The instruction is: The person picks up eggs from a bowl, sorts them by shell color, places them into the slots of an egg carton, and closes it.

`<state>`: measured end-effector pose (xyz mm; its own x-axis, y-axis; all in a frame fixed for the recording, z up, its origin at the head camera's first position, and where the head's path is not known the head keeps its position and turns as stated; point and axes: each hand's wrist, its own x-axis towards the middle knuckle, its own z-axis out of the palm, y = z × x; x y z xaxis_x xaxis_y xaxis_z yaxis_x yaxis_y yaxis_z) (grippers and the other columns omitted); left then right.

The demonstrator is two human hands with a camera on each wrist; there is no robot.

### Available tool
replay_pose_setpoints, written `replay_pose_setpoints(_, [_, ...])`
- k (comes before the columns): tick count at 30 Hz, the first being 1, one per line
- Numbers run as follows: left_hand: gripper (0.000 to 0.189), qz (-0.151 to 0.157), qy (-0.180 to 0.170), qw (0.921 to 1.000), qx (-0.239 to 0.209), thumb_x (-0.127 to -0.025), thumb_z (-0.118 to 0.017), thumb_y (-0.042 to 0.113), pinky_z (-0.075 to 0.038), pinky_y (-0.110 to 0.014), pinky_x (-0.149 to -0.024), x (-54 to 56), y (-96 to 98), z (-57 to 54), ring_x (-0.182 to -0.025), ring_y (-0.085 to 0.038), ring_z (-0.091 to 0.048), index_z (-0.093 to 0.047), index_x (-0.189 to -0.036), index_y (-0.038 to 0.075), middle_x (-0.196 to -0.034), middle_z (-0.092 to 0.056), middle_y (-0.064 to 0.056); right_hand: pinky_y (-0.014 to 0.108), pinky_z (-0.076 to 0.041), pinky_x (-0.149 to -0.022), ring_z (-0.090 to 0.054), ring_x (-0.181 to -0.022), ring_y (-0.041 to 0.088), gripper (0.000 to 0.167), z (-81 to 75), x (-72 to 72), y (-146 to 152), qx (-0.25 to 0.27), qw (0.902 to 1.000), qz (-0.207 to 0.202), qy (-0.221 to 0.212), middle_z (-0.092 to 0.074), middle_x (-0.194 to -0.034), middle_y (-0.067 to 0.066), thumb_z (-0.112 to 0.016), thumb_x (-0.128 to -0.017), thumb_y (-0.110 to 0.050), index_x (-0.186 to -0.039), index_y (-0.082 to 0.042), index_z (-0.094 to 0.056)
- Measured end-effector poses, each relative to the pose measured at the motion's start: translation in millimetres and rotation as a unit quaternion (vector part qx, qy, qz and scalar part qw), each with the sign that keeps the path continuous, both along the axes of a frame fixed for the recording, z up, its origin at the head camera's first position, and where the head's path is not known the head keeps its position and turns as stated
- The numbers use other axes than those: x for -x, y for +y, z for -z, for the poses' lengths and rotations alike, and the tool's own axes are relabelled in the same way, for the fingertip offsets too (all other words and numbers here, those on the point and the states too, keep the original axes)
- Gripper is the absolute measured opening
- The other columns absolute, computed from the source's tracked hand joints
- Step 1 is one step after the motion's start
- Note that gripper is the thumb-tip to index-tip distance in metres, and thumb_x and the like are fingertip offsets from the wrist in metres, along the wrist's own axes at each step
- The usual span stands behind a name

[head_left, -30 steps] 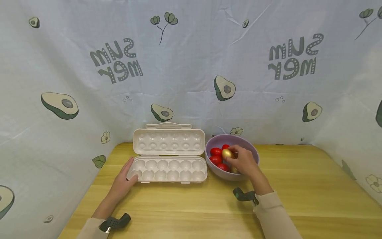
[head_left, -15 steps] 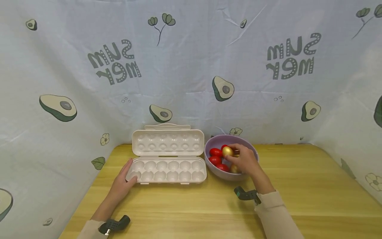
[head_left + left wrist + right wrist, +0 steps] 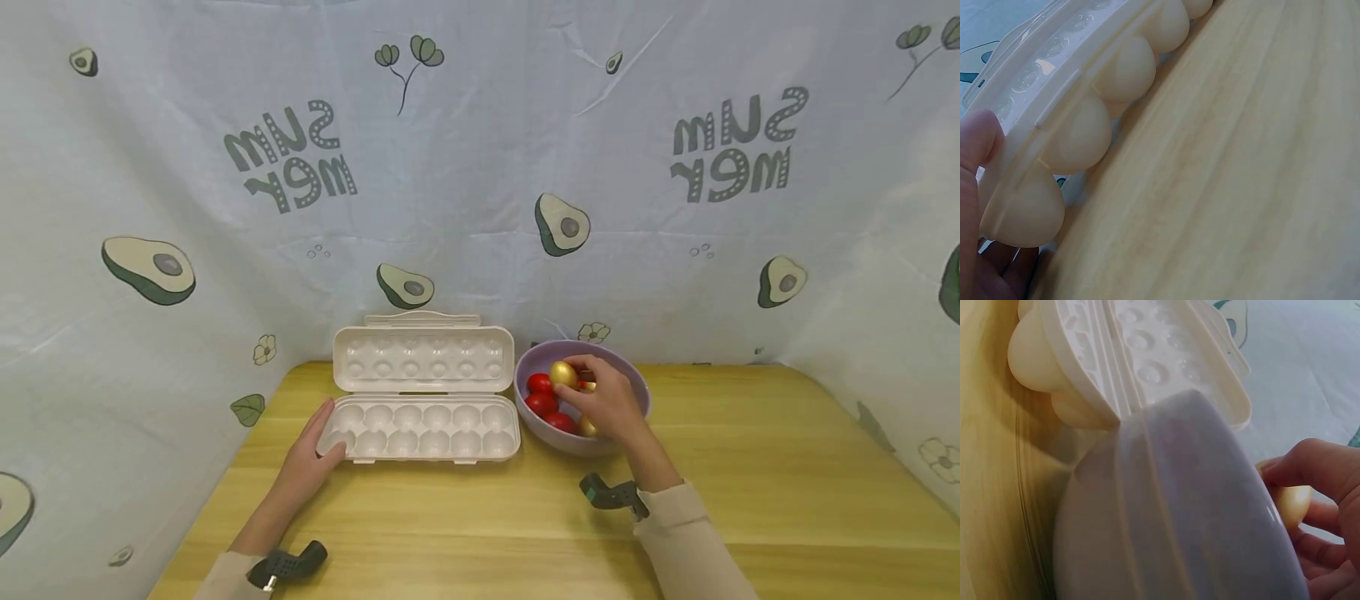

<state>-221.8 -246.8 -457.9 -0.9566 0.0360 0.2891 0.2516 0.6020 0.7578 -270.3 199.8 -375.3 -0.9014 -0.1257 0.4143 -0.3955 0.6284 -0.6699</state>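
Observation:
My right hand (image 3: pixel 611 400) pinches a gold egg (image 3: pixel 563 375) between thumb and fingers, above the purple bowl (image 3: pixel 551 437). Below it in the bowl lie several red eggs (image 3: pixel 542 405), and another gold egg (image 3: pixel 587 427) shows partly under the hand. In the right wrist view, the bowl's side (image 3: pixel 1179 500) hides part of the held egg (image 3: pixel 1292 503). To the left, an opened egg carton (image 3: pixel 435 429) shows bare cups. My left hand (image 3: pixel 306 458) grips its left end; in the left wrist view the thumb (image 3: pixel 979 137) lies over the rim and fingers reach below.
The carton's raised lid (image 3: pixel 423 358) stands against the printed cloth (image 3: pixel 480 183) at the back. Bowl and carton sit side by side, nearly touching, on the wooden table (image 3: pixel 465 525). A dark wrist camera (image 3: pixel 615 493) is strapped on each arm.
My right hand has moved slightly up and to the left with the gold egg, uncovering more of it. My left hand has stayed on the carton's end.

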Motion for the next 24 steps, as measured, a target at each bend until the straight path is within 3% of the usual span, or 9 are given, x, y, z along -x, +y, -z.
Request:
replay_pose_setpoints(11, [0.072,-0.007,-0.008,0.9999,0.002,-0.090,-0.058,0.014,-0.019,-0.059,-0.113,-1.3,0.2,-1.4,-0.142,-0.043,-0.019,-0.024,-0.151,-0.002,-0.156,-0.021,-0.023,0.047,-0.052,-0.091,-0.060,-0.108,0.030,0.044,-0.6,-3.4,-17.8,0.038,0.9992,0.012,-0.006,-0.064,-0.118,0.012,-0.076,-0.083,-0.024,-0.121,-0.008,-0.060])
replay_pose_setpoints(18, [0.072,-0.010,-0.010,0.9999,0.007,-0.090,-0.058,0.015,-0.019,-0.058,-0.113,-2.9,-1.6,-0.8,-0.142,-0.042,-0.019,-0.024,-0.151,-0.001,-0.156,-0.021,-0.022,0.040,-0.055,-0.086,-0.062,-0.104,0.026,0.042,4.7,-2.6,-31.1,0.081,0.9963,-0.023,0.013,-0.066,-0.113,0.010,-0.079,-0.080,-0.019,-0.117,-0.007,-0.063])
replay_pose_setpoints(24, [0.072,-0.008,-0.009,0.9999,0.003,-0.091,-0.058,0.016,-0.018,-0.059,-0.113,-1.5,-1.3,1.1,-0.142,-0.043,-0.018,-0.023,-0.152,0.001,-0.156,-0.020,-0.022,0.039,-0.055,-0.085,-0.064,-0.102,0.025,0.042,4.4,-4.1,-37.6,0.095,0.9949,-0.027,0.017,-0.068,-0.110,0.009,-0.081,-0.078,-0.018,-0.115,-0.009,-0.065])
